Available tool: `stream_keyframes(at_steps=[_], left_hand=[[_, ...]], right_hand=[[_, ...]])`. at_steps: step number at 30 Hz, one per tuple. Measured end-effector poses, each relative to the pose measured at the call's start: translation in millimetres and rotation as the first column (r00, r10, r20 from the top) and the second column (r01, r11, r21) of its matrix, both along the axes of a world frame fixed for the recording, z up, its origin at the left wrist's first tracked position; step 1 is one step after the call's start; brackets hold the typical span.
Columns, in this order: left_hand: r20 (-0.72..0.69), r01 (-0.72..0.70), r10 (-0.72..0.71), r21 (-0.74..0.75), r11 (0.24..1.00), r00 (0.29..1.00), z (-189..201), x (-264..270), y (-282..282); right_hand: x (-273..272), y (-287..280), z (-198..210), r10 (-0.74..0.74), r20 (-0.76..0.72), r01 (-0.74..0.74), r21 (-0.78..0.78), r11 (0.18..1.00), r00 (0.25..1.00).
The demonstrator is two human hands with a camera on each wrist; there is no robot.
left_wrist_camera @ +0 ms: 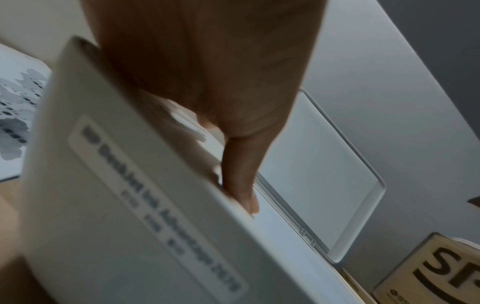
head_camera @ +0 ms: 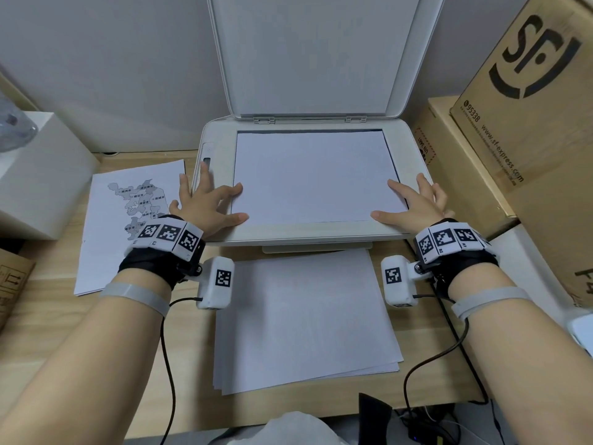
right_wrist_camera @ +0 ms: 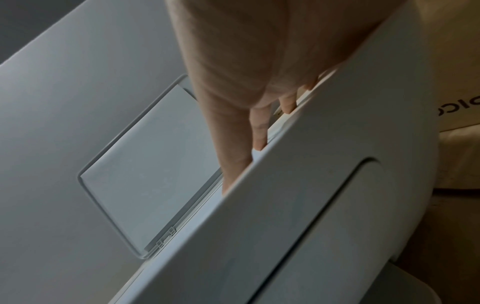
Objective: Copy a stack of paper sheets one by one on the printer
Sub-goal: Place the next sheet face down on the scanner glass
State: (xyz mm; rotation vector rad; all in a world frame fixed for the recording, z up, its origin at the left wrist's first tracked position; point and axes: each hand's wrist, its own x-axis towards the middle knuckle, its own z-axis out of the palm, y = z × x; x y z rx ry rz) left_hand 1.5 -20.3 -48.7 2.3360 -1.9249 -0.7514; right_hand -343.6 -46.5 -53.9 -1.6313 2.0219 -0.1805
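Observation:
A white printer stands at the back of the wooden desk with its scanner lid raised upright. One white sheet lies face down on the scanner glass. My left hand rests spread at the sheet's near left corner, thumb and forefinger touching its edge. My right hand lies spread at the near right corner, thumb and forefinger on the paper. A stack of blank-side-up sheets lies on the desk in front of the printer. In the wrist views, straight fingers reach over the printer's rim.
A printed sheet with a grey map lies left of the printer. A white box stands at far left. Cardboard boxes crowd the right side. Black cables trail from the wrist cameras across the desk's front edge.

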Motion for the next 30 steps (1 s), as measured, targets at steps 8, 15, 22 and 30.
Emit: stream_keyframes(at_steps=[8,15,22,30], left_hand=[[-0.005,-0.006,0.006,0.0,1.0,1.0,-1.6,-0.2,-1.6],[-0.027,-0.002,0.003,0.055,0.999,1.0,4.5,-0.1,-2.5],[0.01,0.021,-0.022,0.109,0.994,1.0,18.9,-8.0,-0.1],[0.035,0.036,-0.041,0.126,0.991,0.999,25.5,-14.6,0.2]], right_hand=[[0.3,0.5,-1.2,-0.001,0.012,0.002,-0.009,1.0,1.0],[4.5,2.0,5.6,-0.02,0.008,0.02,0.008,1.0,1.0],[70.6,8.5,17.1,0.188,-0.211,-0.194,-0.005,0.981,0.959],[185.3,16.2,7.0,0.654,-0.118,-0.631,0.185,0.754,0.747]])
